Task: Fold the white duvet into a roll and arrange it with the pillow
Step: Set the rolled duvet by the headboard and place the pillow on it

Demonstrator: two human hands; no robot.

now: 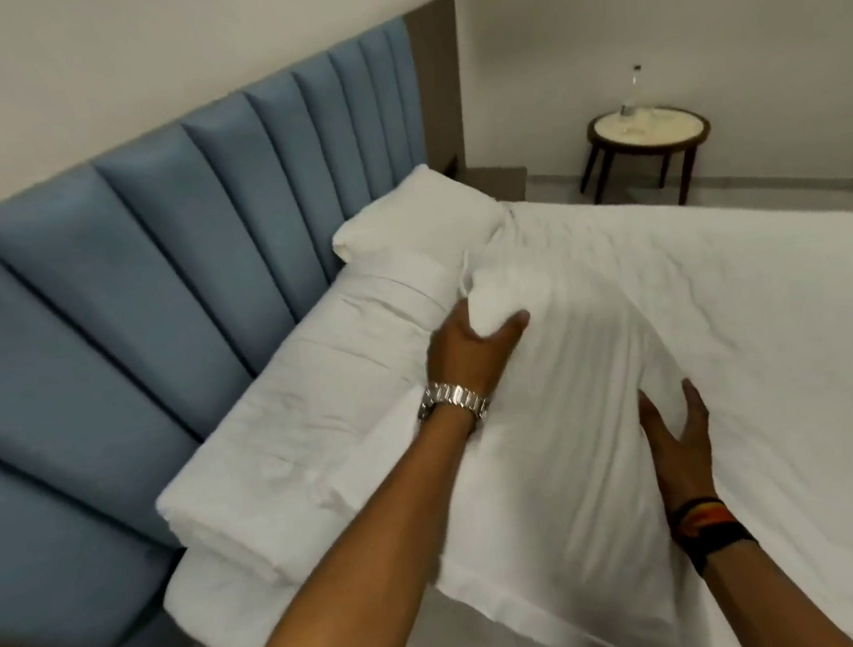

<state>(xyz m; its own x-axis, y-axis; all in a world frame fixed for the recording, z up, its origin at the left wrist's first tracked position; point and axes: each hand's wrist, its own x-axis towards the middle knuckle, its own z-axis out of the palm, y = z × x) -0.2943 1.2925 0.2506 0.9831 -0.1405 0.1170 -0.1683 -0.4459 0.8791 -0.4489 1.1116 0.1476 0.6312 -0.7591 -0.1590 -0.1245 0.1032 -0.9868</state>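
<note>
While my left hand (473, 350) closes its grip on the far upper edge of the pillow (565, 399), thumb on one side and fingers (514, 321) curled over the bunched white fabric, my right hand (679, 435) lies open and flat against the pillow's near right side, fingers spread. A metal watch (454, 402) sits on my left wrist and dark bands (710, 525) on my right. The pillow stands tilted on the bed (777, 344), leaning across the white sheet. Just beside it, to the left, the white duvet (289, 428) lies already folded into a long roll, running along the foot of the blue padded headboard (116, 278) and touching it. A second pillow (415, 216) rests at the far end of that roll, against the headboard. Well apart, beyond the bed's far edge, a small round table (647, 131) stands near the wall with a clear bottle (631, 93) on it.
</note>
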